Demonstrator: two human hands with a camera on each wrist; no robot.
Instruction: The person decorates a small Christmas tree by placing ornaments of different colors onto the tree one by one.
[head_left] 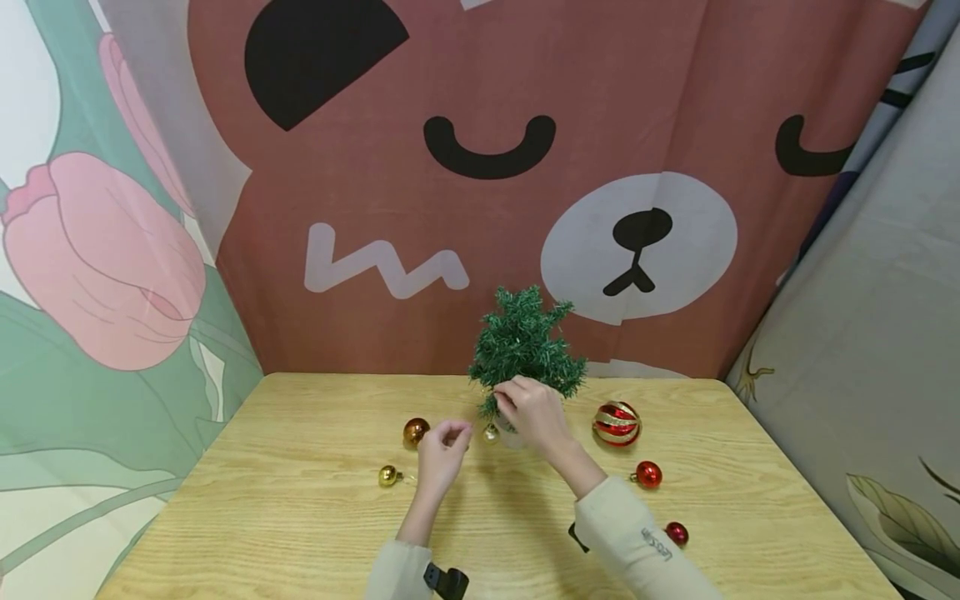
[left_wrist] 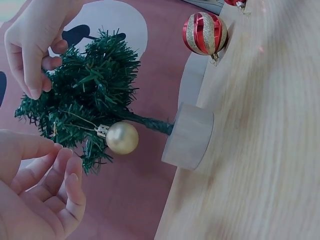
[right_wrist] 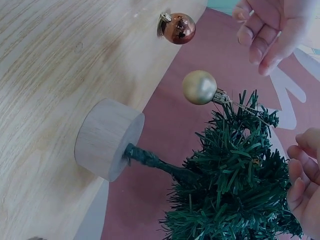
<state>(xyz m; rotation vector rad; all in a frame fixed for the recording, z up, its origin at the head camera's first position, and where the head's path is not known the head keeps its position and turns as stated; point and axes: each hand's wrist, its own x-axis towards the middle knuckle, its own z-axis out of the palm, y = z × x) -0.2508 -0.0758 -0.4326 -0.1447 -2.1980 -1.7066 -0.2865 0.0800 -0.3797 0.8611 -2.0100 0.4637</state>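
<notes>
A small green artificial Christmas tree [head_left: 525, 337] stands upright on a round pale wooden base [right_wrist: 107, 140]. From one of its lower branches hangs a matte gold ball ornament [left_wrist: 122, 138] by a thin gold string loop. To the left of the tree, my left hand [head_left: 444, 457] hovers with loosely bent fingers, thumb close to the index finger. The right wrist view shows it apart from the ornament, with nothing visible in its fingers. My right hand [head_left: 534, 414] is in front of the branches, fingers loosely bent; any light contact with the needles is hard to make out.
Left of the tree lie a copper-brown ball [head_left: 416, 431] and a shiny gold ball [head_left: 388, 476]. On the right lie a red-and-gold striped ball [head_left: 617, 423], a red ball [head_left: 648, 474] and a dark red ball [head_left: 677, 533]. A printed curtain [head_left: 375, 333] hangs behind the wooden table [head_left: 300, 500].
</notes>
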